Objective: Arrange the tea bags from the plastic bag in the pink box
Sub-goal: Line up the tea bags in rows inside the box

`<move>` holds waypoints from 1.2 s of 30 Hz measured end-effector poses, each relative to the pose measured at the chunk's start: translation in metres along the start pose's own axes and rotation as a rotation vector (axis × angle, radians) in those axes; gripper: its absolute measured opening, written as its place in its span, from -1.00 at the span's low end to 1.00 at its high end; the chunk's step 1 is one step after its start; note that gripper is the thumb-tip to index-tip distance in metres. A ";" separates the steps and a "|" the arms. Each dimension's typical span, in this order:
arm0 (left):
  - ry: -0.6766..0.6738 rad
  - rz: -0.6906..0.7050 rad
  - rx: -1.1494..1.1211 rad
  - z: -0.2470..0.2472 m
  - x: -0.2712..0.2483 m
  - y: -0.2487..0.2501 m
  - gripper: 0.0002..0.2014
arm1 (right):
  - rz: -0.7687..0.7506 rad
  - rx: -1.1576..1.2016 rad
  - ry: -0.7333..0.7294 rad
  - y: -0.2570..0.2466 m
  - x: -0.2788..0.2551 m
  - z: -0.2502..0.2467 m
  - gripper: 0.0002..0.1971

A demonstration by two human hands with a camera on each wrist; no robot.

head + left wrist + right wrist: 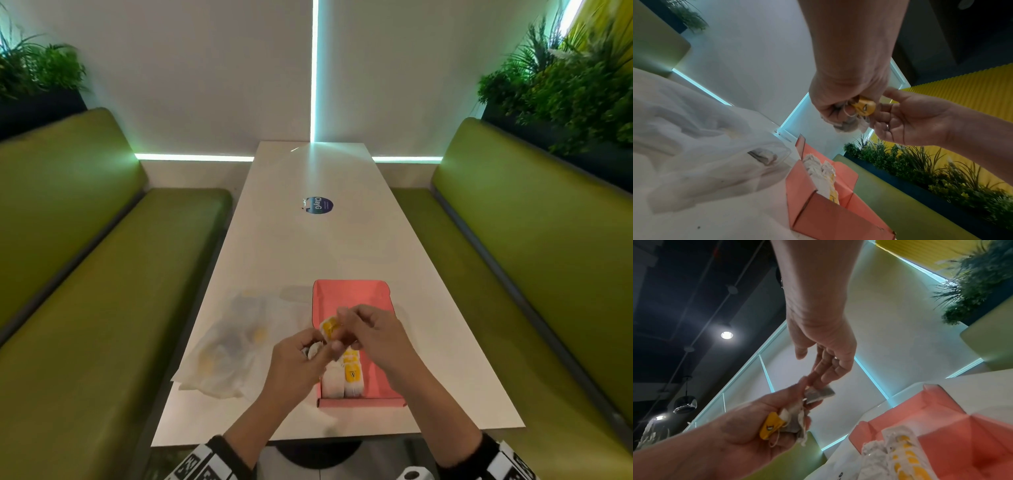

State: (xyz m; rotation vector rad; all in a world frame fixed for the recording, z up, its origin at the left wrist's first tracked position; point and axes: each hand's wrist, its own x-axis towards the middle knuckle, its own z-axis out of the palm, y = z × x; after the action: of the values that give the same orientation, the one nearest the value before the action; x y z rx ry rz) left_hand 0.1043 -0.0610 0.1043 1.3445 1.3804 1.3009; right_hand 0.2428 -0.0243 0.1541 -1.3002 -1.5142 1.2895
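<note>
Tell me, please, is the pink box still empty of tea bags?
No: in the head view the pink box already holds a row of tea bags with yellow tags along its near left side.

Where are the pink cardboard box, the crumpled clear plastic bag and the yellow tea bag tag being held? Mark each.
pink cardboard box (349, 294), head view, bare far floor.
crumpled clear plastic bag (229, 346), head view, middle of the film.
yellow tea bag tag (865, 106), left wrist view, printed face.

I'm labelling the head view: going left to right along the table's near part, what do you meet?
Plastic bag → left hand → right hand over the pink box.
</note>
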 end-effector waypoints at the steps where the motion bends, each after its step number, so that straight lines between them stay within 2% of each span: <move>1: 0.002 0.006 0.030 -0.001 0.001 -0.001 -0.81 | -0.024 -0.020 0.014 0.001 0.001 -0.003 -0.85; 2: -0.004 0.009 0.056 -0.001 0.001 -0.001 -0.78 | -0.050 -0.049 0.028 0.001 0.002 -0.007 -0.94; 3: -0.020 0.013 0.069 -0.002 0.002 -0.002 -0.77 | -0.070 -0.095 0.017 0.003 0.003 -0.012 -0.91; 5: -0.073 0.037 0.085 -0.003 0.001 -0.003 -0.77 | -0.062 -0.246 -0.103 0.004 0.005 -0.019 -0.75; 7: -0.119 0.063 0.132 -0.004 0.001 -0.004 -0.75 | -0.044 -0.356 -0.182 0.005 0.006 -0.021 -0.81; 8: -0.130 0.062 0.154 -0.003 0.001 -0.006 -0.75 | -0.060 -0.369 -0.161 0.006 0.006 -0.021 -0.86; 11: -0.130 0.009 0.187 -0.002 0.004 -0.007 -0.77 | -0.091 -0.296 -0.064 0.015 0.009 -0.020 -0.85; 13: -0.134 -0.015 0.203 -0.002 0.006 -0.009 -0.77 | -0.072 -0.262 -0.116 0.017 0.009 -0.020 -0.87; 16: -0.148 -0.014 0.243 0.000 0.008 -0.010 -0.81 | -0.016 -0.358 -0.218 0.023 0.009 -0.022 -0.85; 20: -0.183 -0.040 0.390 0.000 0.010 -0.015 -0.89 | -0.022 -0.471 -0.090 0.037 0.017 -0.028 -0.81; 22: -0.207 -0.073 0.497 0.000 0.013 -0.019 -0.86 | -0.006 -0.542 -0.047 0.049 0.020 -0.033 -0.80; 25: -0.263 -0.082 0.723 0.006 0.020 -0.020 -0.87 | 0.049 -0.656 -0.108 0.073 0.019 -0.036 -0.81; 27: -0.281 -0.045 0.855 0.013 0.023 -0.024 -0.90 | 0.062 -0.687 -0.161 0.090 0.015 -0.035 -0.78; 30: -0.310 0.054 1.035 0.022 0.026 -0.036 -0.89 | 0.072 -0.659 -0.177 0.110 0.010 -0.032 -0.86; 33: -0.350 0.227 1.292 0.026 0.027 -0.040 -0.82 | 0.060 -0.614 -0.186 0.119 0.011 -0.032 -0.86; 36: -0.357 0.324 1.380 0.030 0.025 -0.036 -0.84 | 0.040 -0.596 -0.256 0.118 0.013 -0.030 -0.67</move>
State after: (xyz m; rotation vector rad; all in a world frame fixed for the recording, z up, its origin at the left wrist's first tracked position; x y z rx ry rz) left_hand 0.1243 -0.0285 0.0674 2.5873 1.8726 0.0356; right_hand 0.2955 -0.0078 0.0450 -1.5733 -2.1744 1.0949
